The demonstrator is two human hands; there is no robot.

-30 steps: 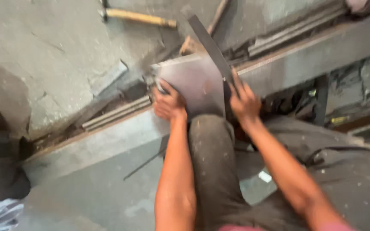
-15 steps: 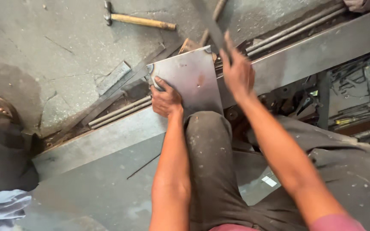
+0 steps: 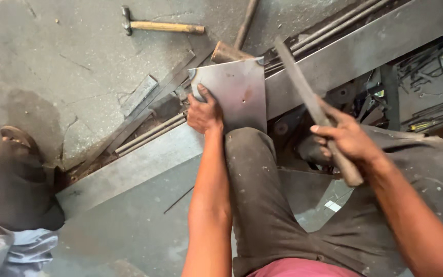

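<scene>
Steel plate (image 3: 237,92): lies across long steel beam (image 3: 344,56), pinned flat by left hand (image 3: 204,112), fingers spread. Right hand (image 3: 345,137): fist closed around flat file (image 3: 308,102), raised clear above the beam.

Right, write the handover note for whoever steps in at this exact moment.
Left hand: pressed flat on the metal sheet, pinning its left edge against the steel beam; the knee sits at the sheet's lower edge.
Right hand: grip closed on a long flat file, raised clear of the sheet.
Nearby: hammer lying on the concrete floor.
Done: sheet held in place.
Left: file is not touching the sheet.
</scene>
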